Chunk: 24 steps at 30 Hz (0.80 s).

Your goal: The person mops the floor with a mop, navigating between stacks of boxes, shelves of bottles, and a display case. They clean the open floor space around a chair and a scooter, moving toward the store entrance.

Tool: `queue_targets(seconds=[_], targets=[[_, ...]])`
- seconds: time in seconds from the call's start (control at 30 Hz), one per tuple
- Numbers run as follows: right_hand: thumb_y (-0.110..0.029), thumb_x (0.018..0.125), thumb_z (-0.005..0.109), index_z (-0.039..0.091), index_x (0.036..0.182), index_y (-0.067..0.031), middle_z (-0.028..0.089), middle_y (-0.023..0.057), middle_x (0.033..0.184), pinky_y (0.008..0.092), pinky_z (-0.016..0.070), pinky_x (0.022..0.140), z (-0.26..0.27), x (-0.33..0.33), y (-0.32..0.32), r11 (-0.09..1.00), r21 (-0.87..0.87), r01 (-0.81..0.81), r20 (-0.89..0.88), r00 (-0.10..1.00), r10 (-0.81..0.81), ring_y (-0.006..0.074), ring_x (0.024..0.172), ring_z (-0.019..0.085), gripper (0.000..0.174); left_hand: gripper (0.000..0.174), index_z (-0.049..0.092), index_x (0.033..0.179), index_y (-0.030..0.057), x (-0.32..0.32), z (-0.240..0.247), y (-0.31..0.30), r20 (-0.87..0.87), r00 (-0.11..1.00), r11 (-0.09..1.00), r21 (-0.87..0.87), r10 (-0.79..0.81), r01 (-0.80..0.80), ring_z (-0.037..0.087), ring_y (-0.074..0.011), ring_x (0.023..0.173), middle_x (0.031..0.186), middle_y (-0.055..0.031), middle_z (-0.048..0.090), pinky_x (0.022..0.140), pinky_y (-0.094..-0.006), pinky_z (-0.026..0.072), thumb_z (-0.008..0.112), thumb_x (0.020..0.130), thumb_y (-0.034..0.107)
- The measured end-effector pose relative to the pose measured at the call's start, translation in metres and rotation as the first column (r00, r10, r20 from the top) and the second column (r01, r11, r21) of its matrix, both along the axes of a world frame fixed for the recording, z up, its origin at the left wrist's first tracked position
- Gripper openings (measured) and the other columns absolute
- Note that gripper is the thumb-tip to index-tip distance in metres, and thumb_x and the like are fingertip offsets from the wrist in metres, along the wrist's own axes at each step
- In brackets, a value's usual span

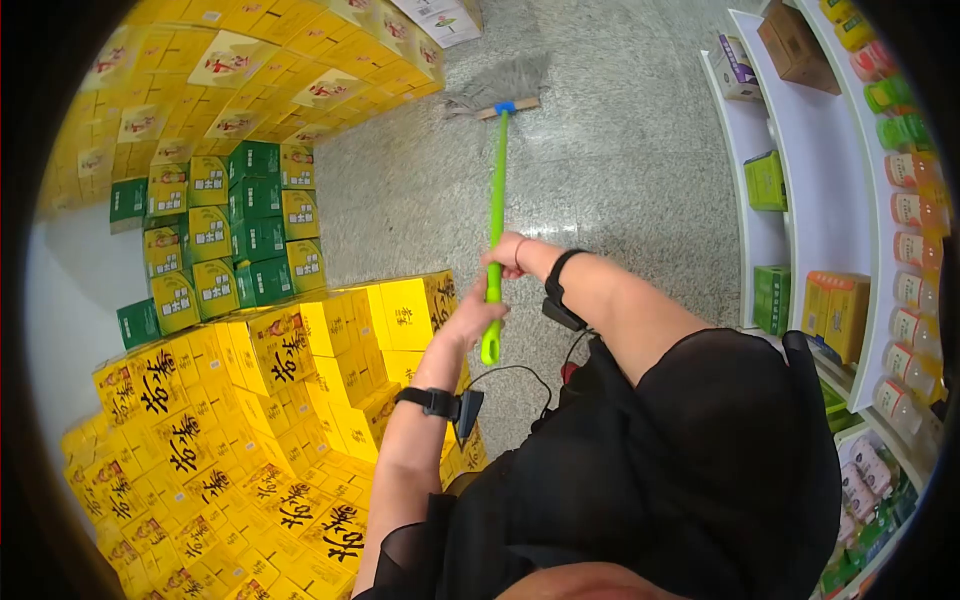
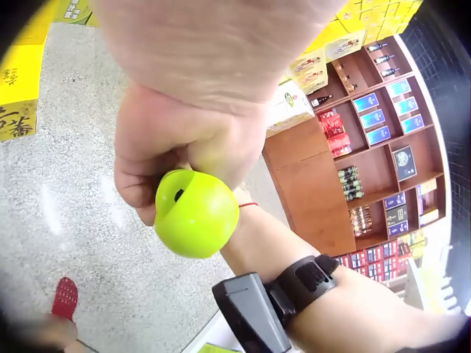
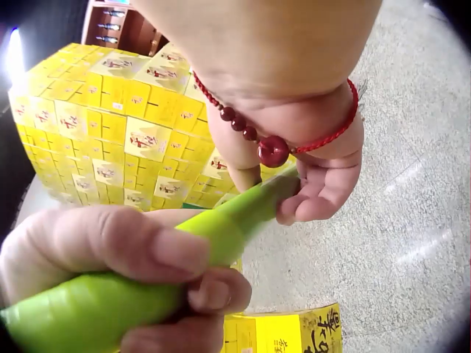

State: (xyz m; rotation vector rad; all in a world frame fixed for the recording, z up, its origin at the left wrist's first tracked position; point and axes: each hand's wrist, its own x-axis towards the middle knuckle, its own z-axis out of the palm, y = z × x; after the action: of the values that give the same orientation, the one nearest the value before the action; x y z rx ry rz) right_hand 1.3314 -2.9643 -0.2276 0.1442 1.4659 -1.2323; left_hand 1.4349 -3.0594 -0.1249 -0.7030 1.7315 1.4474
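Note:
A flat mop with a bright green handle (image 1: pixel 498 190), a blue joint (image 1: pixel 505 107) and a grey fringed head (image 1: pixel 505 82) reaches out across the floor. Its head lies flat on the tiles ahead. My left hand (image 1: pixel 472 318) grips the handle near its rounded end, and in the left wrist view the green end cap (image 2: pixel 196 215) sticks out below the curled fingers. Farther up the handle, my right hand (image 1: pixel 508 254) holds it too. The right wrist view has my right fingers (image 3: pixel 324 193) curled at the handle, with the left thumb (image 3: pixel 147 239) pressed along it closer in.
Stacked yellow cartons (image 1: pixel 270 350) rise close on the left, with green cartons (image 1: pixel 262 230) beyond them. More yellow boxes (image 1: pixel 230 70) form a wall at the far left. White shelves (image 1: pixel 825 150) with bottles and boxes line the right. Speckled floor (image 1: pixel 620 150) runs between.

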Motion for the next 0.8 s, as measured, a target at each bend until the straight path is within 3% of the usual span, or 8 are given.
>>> queue_targets(seconds=[0.17, 0.23, 0.3, 0.37, 0.4, 0.47, 0.6, 0.8], targets=[[-0.025, 0.075, 0.064, 0.057, 0.07, 0.0004, 0.052, 0.0099, 0.051, 0.0267, 0.0369, 0.032, -0.006, 0.142, -0.01, 0.995, -0.072, -0.066, 0.127, 0.989, 0.075, 0.0152, 0.036, 0.046, 0.027, 0.078, 0.016, 0.137, 0.0054, 0.143, 0.008, -0.025, -0.034, 0.971, 0.964, -0.131, -0.238, 0.232, 0.051, -0.0156, 0.063, 0.081, -0.0083, 0.051, 0.058, -0.0277, 0.045, 0.057, 0.071, 0.005], [-0.032, 0.075, 0.064, 0.057, 0.076, -0.001, 0.053, 0.0096, 0.053, 0.0257, 0.038, 0.035, -0.014, 0.203, -0.015, 0.977, -0.116, -0.18, 0.206, 0.958, 0.2, 0.0146, 0.038, 0.047, 0.032, 0.077, 0.017, 0.137, 0.0052, 0.202, 0.023, -0.032, 0.072, 0.951, 0.943, -0.128, -0.301, 0.308, 0.054, -0.0182, 0.076, 0.093, -0.0117, 0.053, 0.067, -0.0282, 0.0456, 0.057, 0.071, 0.006], [-0.036, 0.076, 0.064, 0.057, 0.081, -0.0014, 0.053, 0.0096, 0.054, 0.0258, 0.0384, 0.035, -0.013, 0.261, -0.019, 0.967, -0.109, -0.232, 0.258, 0.933, 0.252, 0.0144, 0.039, 0.047, 0.036, 0.077, 0.018, 0.137, 0.0056, 0.263, 0.033, -0.044, 0.007, 0.947, 0.939, -0.127, -0.322, 0.32, 0.052, -0.0186, 0.085, 0.1, -0.0121, 0.051, 0.074, -0.0278, 0.0437, 0.056, 0.071, 0.005], [-0.043, 0.074, 0.063, 0.047, 0.107, 0.0012, 0.057, 0.0146, 0.066, 0.0298, 0.0414, 0.039, 0.002, 0.308, -0.021, 0.936, -0.056, -0.347, 0.29, 0.891, 0.348, 0.0167, 0.044, 0.051, 0.057, 0.076, 0.02, 0.137, 0.0059, 0.322, 0.042, -0.058, -0.055, 0.937, 0.934, -0.123, -0.345, 0.336, 0.05, -0.019, 0.093, 0.108, -0.0125, 0.05, 0.08, -0.0273, 0.0418, 0.056, 0.07, 0.005], [-0.043, 0.074, 0.063, 0.047, 0.107, 0.0012, 0.057, 0.0146, 0.066, 0.0298, 0.0414, 0.039, 0.004, 0.324, -0.022, 0.937, -0.049, -0.346, 0.288, 0.893, 0.345, 0.0167, 0.044, 0.051, 0.057, 0.077, 0.019, 0.137, 0.0051, 0.346, 0.047, -0.067, -0.064, 0.933, 0.932, -0.105, -0.355, 0.347, 0.05, -0.0196, 0.095, 0.108, -0.0135, 0.051, 0.082, -0.0274, 0.0406, 0.057, 0.07, 0.006], [-0.05, 0.075, 0.059, 0.038, 0.117, 0.0014, 0.059, 0.0179, 0.075, 0.0295, 0.0429, 0.041, 0.007, 0.348, -0.024, 0.893, -0.036, -0.448, 0.386, 0.819, 0.426, 0.0175, 0.048, 0.053, 0.069, 0.079, 0.018, 0.137, 0.0043, 0.373, 0.053, -0.079, -0.074, 0.926, 0.928, -0.085, -0.37, 0.363, 0.05, -0.0201, 0.097, 0.109, -0.0144, 0.052, 0.085, -0.0276, 0.0395, 0.058, 0.069, 0.007], [-0.052, 0.079, 0.051, 0.043, 0.108, 0.0085, 0.06, 0.0223, 0.08, 0.0297, 0.0428, 0.041, 0.012, 0.373, -0.02, 0.817, -0.055, -0.573, 0.406, 0.735, 0.543, 0.0189, 0.046, 0.052, 0.067, 0.077, 0.02, 0.136, 0.0032, 0.413, 0.066, -0.085, 0.0, 0.919, 0.919, -0.024, -0.393, 0.393, 0.05, -0.0188, 0.098, 0.109, -0.0141, 0.051, 0.085, -0.0268, 0.0393, 0.058, 0.069, 0.006], [-0.058, 0.079, 0.045, 0.046, 0.104, 0.0071, 0.062, 0.0193, 0.081, 0.0289, 0.042, 0.04, -0.003, 0.368, -0.003, 0.829, -0.036, -0.558, 0.394, 0.755, 0.525, 0.0163, 0.043, 0.049, 0.069, 0.077, 0.021, 0.136, 0.0029, 0.389, 0.062, -0.072, 0.005, 0.853, 0.851, -0.059, -0.522, 0.522, 0.052, -0.0184, 0.09, 0.102, -0.0125, 0.053, 0.08, -0.0268, 0.0411, 0.058, 0.069, 0.006]])
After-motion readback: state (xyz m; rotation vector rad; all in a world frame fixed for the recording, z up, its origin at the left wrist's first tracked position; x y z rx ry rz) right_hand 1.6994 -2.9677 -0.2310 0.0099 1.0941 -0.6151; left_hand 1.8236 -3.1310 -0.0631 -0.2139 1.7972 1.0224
